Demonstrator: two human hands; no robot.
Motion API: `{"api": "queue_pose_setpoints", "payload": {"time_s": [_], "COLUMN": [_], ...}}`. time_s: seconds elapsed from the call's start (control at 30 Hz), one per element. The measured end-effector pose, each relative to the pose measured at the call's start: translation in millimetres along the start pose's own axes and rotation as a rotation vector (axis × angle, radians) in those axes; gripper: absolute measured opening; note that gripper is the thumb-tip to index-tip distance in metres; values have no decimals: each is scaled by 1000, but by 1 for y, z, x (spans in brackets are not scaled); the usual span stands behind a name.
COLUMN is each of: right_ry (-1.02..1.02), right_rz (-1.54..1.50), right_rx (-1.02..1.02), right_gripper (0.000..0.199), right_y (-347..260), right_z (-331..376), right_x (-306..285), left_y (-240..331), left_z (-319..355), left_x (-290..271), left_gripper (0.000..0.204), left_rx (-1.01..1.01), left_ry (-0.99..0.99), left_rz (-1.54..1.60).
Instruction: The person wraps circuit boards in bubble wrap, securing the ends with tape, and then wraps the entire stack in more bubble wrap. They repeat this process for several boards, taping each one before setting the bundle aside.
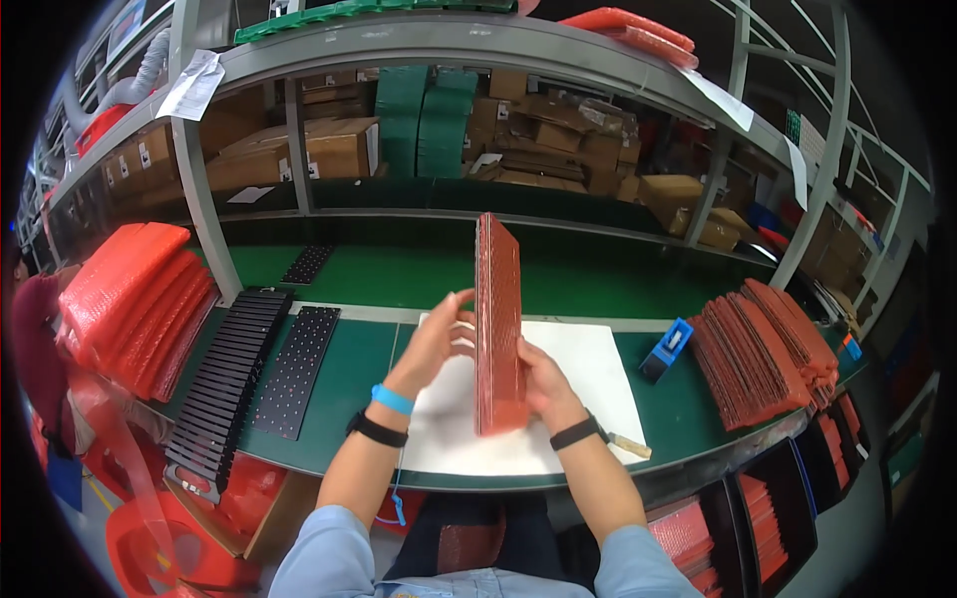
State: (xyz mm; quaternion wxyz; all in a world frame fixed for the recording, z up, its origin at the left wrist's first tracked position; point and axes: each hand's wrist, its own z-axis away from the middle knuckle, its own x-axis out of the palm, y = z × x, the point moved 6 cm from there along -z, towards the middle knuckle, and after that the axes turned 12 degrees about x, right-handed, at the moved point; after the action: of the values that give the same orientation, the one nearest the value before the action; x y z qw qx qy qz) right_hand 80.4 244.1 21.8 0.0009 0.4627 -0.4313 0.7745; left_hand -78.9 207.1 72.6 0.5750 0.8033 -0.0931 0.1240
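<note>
A stack of flat red bubble-wrap packs stands upright, edge-on, above a white sheet on the green bench. My right hand grips the stack's right side near its lower part, thumb against the face. On the other side my left hand has its fingers apart and slightly curved, close to the stack's left edge; whether the fingertips touch it I cannot tell. By my right wrist, a small tool with a pale handle lies at the sheet's corner.
At left are a pile of red bubble-wrap bags, a black slotted rack and a black dotted board. To the right stand a blue tape dispenser and more red packs. A grey shelf frame spans overhead.
</note>
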Motion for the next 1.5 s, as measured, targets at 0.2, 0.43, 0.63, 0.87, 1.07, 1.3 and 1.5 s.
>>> {"api": "queue_pose_setpoints", "payload": {"time_s": [0.2, 0.43, 0.63, 0.87, 1.07, 1.3, 1.5], "right_ry": [-83, -16, -61, -49, -129, -65, 9], "right_rz": [-1, -12, 10, 28, 6, 37, 10], "right_rx": [36, 50, 75, 91, 98, 91, 87], "right_gripper": [38, 39, 36, 33, 36, 34, 30], "right_y": [9, 6, 11, 12, 12, 11, 13], "right_z": [8, 8, 6, 7, 4, 5, 6], "right_x": [-3, 5, 7, -1, -3, -4, 6], "left_y": [13, 12, 8, 5, 3, 4, 5], "left_z": [16, 16, 19, 18, 19, 18, 19], "left_x": [42, 46, 42, 42, 40, 42, 39], "left_gripper": [77, 80, 80, 78, 77, 76, 70], "left_rx": [242, 251, 287, 278, 235, 274, 269], "left_ry": [-194, -177, -136, -119, -121, -103, -74], "left_rz": [5, 42, -28, 4, -34, 7, 1]}}
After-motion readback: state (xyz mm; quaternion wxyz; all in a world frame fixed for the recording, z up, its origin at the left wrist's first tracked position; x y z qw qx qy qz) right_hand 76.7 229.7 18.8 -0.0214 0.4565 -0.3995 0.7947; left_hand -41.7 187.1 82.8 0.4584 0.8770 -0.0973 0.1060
